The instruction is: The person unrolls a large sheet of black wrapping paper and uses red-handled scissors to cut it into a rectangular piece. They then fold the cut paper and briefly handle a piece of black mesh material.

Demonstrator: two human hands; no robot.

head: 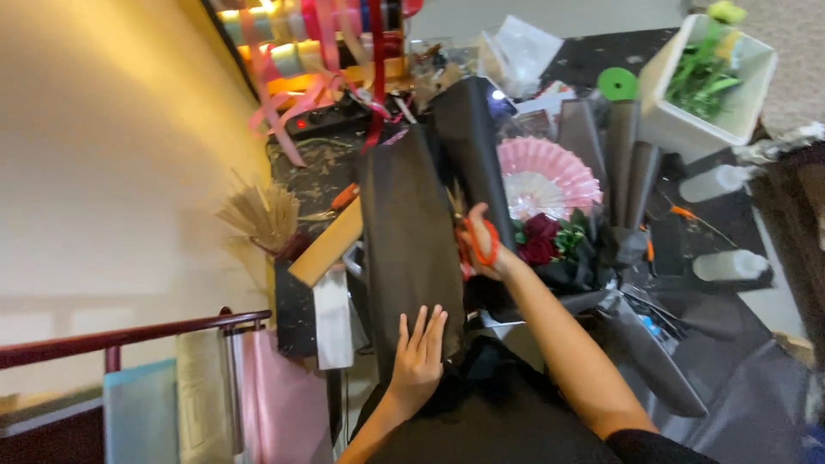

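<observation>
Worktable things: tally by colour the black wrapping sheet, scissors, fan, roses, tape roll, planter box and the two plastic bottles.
Black: 1, wrapping sheet
Orange: 1, scissors
Pink: 1, fan
Dark red: 1, rose cluster
Green: 1, tape roll
White: 3, planter box, bottle, bottle
Total: 8

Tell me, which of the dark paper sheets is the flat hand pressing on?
The left hand presses the long black sheet nearest the wall; the rolled ones stand behind the pink fan.

matt black paper sheet (408, 249); glossy orange plastic scissor handles (483, 245); pleated pink paper fan (546, 176); satin ribbons (318, 51).
</observation>
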